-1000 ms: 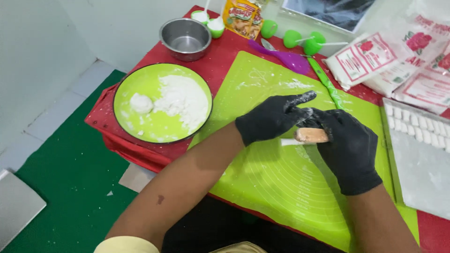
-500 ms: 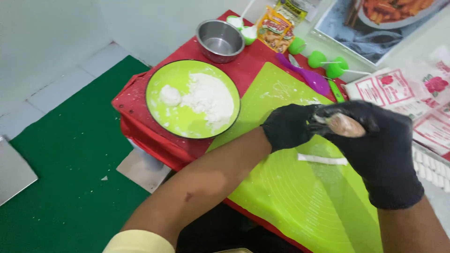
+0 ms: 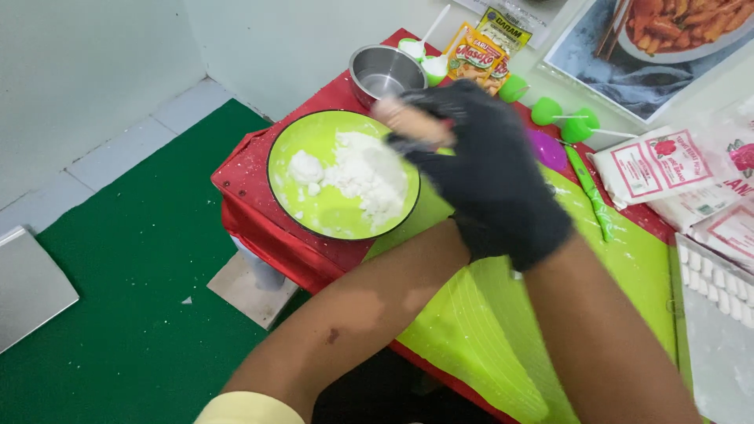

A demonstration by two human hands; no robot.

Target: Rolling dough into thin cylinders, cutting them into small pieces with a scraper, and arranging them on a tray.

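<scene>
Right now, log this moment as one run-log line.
right hand: gloved, holds tan piece over green plate | left hand: hidden behind right | plate: white flour, dough lump | steel bowl behind

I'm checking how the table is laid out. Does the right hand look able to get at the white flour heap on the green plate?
Probably yes: the gloved right hand, holding a tan piece, hovers at the green plate rim, beside the flour heap, with nothing between them.

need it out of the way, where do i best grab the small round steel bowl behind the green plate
Take the small round steel bowl by its rim on the left side, coming from above. It stands upright and open-topped, so the thin rim can be pinched. The black-gloved right hand crowds its near right side, and white spoons lie just behind.
</scene>
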